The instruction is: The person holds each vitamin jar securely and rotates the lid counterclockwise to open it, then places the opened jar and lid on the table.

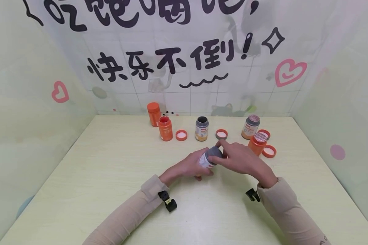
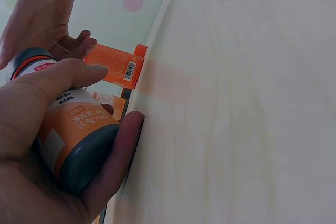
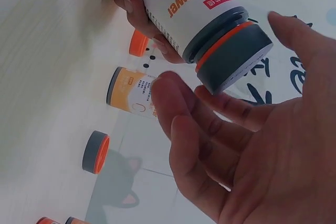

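Note:
My left hand grips a grey pill bottle with a white and orange label, holding it tilted over the table. In the left wrist view the thumb and fingers wrap around the bottle, its grey base toward the camera. The grey cap is on the bottle's neck, with an orange ring showing beneath it. My right hand is around the cap end. In the right wrist view the right hand has its thumb and fingers spread on either side of the cap, with gaps showing between.
Behind my hands stand a capped orange bottle, an uncapped orange bottle and an uncapped grey bottle. To the right are foil-sealed grey and orange bottles. Several loose caps, including one orange cap, lie beside them.

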The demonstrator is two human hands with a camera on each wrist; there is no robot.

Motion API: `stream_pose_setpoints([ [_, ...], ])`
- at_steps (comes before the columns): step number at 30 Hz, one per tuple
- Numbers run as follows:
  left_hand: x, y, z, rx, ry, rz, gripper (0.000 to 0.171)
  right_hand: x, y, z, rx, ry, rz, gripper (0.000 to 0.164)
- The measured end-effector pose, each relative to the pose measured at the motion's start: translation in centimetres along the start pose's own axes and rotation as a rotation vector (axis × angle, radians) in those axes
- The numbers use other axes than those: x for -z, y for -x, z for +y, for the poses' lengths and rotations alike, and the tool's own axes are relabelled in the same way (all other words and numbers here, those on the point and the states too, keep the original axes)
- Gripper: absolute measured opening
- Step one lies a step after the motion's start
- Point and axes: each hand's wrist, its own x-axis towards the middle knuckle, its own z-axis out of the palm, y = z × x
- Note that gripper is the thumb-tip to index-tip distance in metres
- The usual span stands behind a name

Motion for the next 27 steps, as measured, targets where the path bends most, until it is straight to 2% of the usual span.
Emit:
stream_pose_setpoints([
  [11,-0.06,0.04,0.01,0.003,0.005,0.002,0.058,-0.04,-0.07,0.02,0.010,-0.003,0.001,0.054],
  [15,-0.05,0.06,0.05,0.006,0.007,0.005,0.058,-0.09,-0.09,-0.01,0.014,-0.016,-0.010,0.057],
  [19,-0.04,0.06,0.01,0.001,0.001,0.008,0.057,-0.10,-0.15,-0.01,-0.008,-0.022,-0.005,0.060],
  [27,-0.02,0.06,-0.03,-0.006,-0.006,0.007,0.057,-0.12,-0.11,0.04,-0.020,-0.018,0.001,0.056],
])
